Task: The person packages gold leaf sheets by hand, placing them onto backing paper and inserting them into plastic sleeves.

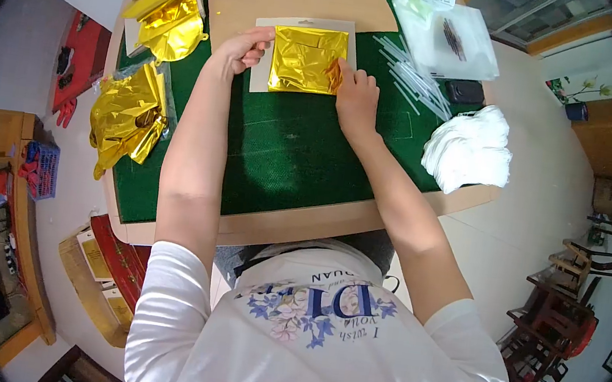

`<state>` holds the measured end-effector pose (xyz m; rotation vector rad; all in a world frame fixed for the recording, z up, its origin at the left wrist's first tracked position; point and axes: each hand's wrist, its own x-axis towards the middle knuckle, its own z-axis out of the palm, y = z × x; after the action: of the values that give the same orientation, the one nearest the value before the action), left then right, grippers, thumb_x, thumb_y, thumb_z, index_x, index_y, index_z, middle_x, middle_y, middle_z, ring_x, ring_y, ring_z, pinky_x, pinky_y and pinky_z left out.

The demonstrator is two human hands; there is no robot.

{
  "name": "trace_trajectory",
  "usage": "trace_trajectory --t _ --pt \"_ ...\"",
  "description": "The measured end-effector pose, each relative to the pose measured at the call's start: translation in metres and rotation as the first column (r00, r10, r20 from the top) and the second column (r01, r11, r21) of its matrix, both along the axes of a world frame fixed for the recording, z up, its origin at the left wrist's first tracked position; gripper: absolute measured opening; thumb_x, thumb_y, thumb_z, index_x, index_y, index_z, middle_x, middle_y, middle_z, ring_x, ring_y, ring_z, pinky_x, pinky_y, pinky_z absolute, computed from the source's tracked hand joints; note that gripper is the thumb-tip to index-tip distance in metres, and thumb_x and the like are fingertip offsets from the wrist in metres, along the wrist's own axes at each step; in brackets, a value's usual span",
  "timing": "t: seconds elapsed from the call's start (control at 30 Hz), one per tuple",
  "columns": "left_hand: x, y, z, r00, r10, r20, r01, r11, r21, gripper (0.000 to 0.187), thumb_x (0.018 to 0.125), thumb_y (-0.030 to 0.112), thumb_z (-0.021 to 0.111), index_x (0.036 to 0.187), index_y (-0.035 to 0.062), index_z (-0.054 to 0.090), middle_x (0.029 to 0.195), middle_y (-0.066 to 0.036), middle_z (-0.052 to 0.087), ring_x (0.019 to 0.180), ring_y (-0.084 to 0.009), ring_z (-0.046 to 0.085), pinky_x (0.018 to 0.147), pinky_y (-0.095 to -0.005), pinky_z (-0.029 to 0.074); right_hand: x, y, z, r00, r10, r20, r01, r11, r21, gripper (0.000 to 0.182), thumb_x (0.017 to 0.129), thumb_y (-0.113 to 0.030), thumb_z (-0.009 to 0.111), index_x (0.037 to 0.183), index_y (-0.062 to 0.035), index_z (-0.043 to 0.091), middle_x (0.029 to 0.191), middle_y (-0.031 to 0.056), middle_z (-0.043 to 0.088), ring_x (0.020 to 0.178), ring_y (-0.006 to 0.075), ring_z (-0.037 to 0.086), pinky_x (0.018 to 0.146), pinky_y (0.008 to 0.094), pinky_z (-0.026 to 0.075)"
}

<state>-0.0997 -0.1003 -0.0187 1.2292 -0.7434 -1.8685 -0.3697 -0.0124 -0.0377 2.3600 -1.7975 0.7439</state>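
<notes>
A folded gold foil balloon (306, 61) lies flat on a beige backing card (260, 78) with a hang slot at its top. My left hand (243, 50) is at the foil's upper left edge, its index finger reaching the foil and its other fingers curled. On the opposite side my right hand (357, 102) is closed at the foil's right edge, where the foil looks crumpled. Its fingertips are partly hidden. Beneath the card are the green mat (288, 151) and a brown cardboard sheet (245, 4).
Gold foil pieces (128, 112) and more gold foil (174, 22) lie along the left edge. At right are thin white straws (415, 78), clear plastic bags (454, 41), a black case (465, 93) and a white stack (470, 150). Cardboard (303, 217) borders the table's near edge.
</notes>
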Motion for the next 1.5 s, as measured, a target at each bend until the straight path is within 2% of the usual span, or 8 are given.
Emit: trace_trajectory --t 0.13,0.23,0.3,0.6,1.23,1.33,1.4,1.5 --pt "-0.007 0.008 0.009 0.998 -0.008 -0.06 -0.003 0.983 -0.185 0.023 0.091 0.009 0.06 0.114 0.0076 0.064 0.063 0.006 0.05 0.041 -0.0012 0.033 0.034 -0.0161 0.021 -0.001 0.002 0.004 1.0 0.028 0.003 -0.028 0.999 0.017 0.045 0.089 -0.007 0.047 0.132 -0.0153 0.052 0.09 0.008 0.05 0.084 0.0263 0.049 0.072 0.0394 0.041" --pt "-0.014 0.007 0.015 0.983 0.047 0.179 -0.002 0.97 -0.243 0.037 0.091 0.01 0.06 0.128 0.0083 0.059 0.063 0.006 0.051 0.043 -0.0008 0.034 0.036 -0.0163 0.023 -0.001 0.002 0.004 0.999 0.038 -0.005 -0.038 0.999 0.011 0.046 0.087 -0.006 0.049 0.131 -0.0186 0.054 0.088 0.0077 0.048 0.083 0.0261 0.048 0.071 0.0393 0.04" --pt "-0.016 0.003 0.016 0.939 0.062 0.338 0.024 0.97 -0.243 0.033 0.091 0.01 0.06 0.125 0.0081 0.061 0.061 0.005 0.051 0.042 -0.001 0.034 0.036 -0.0171 0.023 -0.001 0.001 0.004 0.999 0.037 -0.001 -0.037 0.999 0.009 0.046 0.087 -0.006 0.049 0.131 -0.02 0.054 0.088 0.0076 0.047 0.082 0.0259 0.048 0.071 0.0393 0.04" --pt "-0.012 0.002 0.01 0.964 0.012 0.264 0.009 0.997 -0.076 0.007 0.089 0.014 0.061 0.087 0.0073 0.06 0.058 0.003 0.05 0.037 -0.0064 0.035 0.034 -0.0211 0.023 -0.002 0.002 0.006 0.999 0.043 0.007 -0.044 0.998 0.052 0.046 0.088 -0.006 0.049 0.129 -0.0231 0.058 0.088 0.0074 0.047 0.083 0.0252 0.048 0.073 0.0385 0.04" --pt "-0.024 0.0 0.003 0.868 0.064 0.492 -0.017 0.995 -0.099 0.021 0.084 0.024 0.069 0.073 0.0092 0.061 0.058 0.002 0.053 0.038 -0.0064 0.036 0.034 -0.0238 0.026 -0.002 0.003 0.008 0.999 0.047 0.019 -0.048 0.998 0.049 0.044 0.087 -0.007 0.051 0.126 -0.0237 0.061 0.087 0.0067 0.046 0.083 0.0249 0.048 0.072 0.0379 0.04" --pt "-0.029 -0.001 -0.008 0.825 0.101 0.556 -0.045 0.993 -0.113 0.017 0.086 0.023 0.069 0.084 0.0074 0.064 0.061 -0.002 0.057 0.044 -0.011 0.049 0.04 -0.0276 0.038 -0.001 0.002 0.006 0.999 0.041 0.019 -0.042 0.998 0.04 0.043 0.087 -0.007 0.051 0.125 -0.0239 0.062 0.086 0.0062 0.046 0.082 0.0245 0.047 0.072 0.0376 0.04" --pt "-0.048 0.017 -0.009 0.299 0.634 0.713 -0.055 0.758 -0.65 0.016 0.086 0.019 0.066 0.09 0.0039 0.066 0.073 -0.009 0.066 0.064 -0.0202 0.063 0.059 -0.035 0.05 -0.002 0.003 0.005 0.999 0.044 0.023 -0.045 0.998 0.04 0.043 0.087 -0.007 0.051 0.125 -0.0241 0.062 0.086 0.0059 0.046 0.082 0.0244 0.047 0.072 0.0376 0.04" --pt "-0.073 0.045 0.013 0.217 0.628 0.747 0.348 0.666 -0.66 0.028 0.093 0.024 0.057 0.109 0.0036 0.065 0.115 -0.015 0.063 0.105 -0.032 0.06 0.089 -0.0395 0.048 -0.002 0.002 0.005 0.998 0.048 0.034 -0.049 0.998 0.032 0.043 0.087 -0.007 0.051 0.124 -0.0244 0.062 0.086 0.0055 0.046 0.082 0.0243 0.047 0.072 0.0377 0.04"
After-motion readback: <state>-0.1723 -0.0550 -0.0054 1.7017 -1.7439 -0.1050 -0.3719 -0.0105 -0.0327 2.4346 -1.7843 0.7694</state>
